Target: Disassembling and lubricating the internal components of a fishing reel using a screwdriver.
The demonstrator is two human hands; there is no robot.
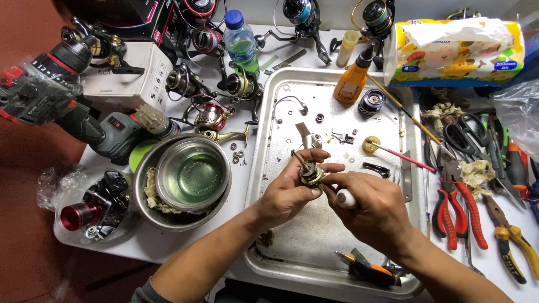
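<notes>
- Over the middle of the metal tray (269,168), both hands meet above its bare floor.
- Left hand (289,193): grip closed around a small reel part (310,174); thumb and fingers pinch it from both sides and hold it clear of the tray.
- Right hand (373,210): grip closed on a white-handled tool (345,198); only the rounded handle end shows. The tip points toward the reel part and probably touches it, though fingers hide the contact.
- Reel part: compact, brass and dark metal, with a thin shaft sticking up and to the left.
- Counted on the tabletop: one steel bowl (193,174) with clear liquid, set inside a larger bowl, left of the tray; one plastic water bottle (241,42) with a blue cap; one orange squeeze bottle (351,81) on the tray's far edge; one dark spool (371,102) beside it.
- Two red-handled pliers (457,207) lie right of the tray, one pair of scissors (469,134) above them.
- One tissue pack (455,50) at the far right.
</notes>
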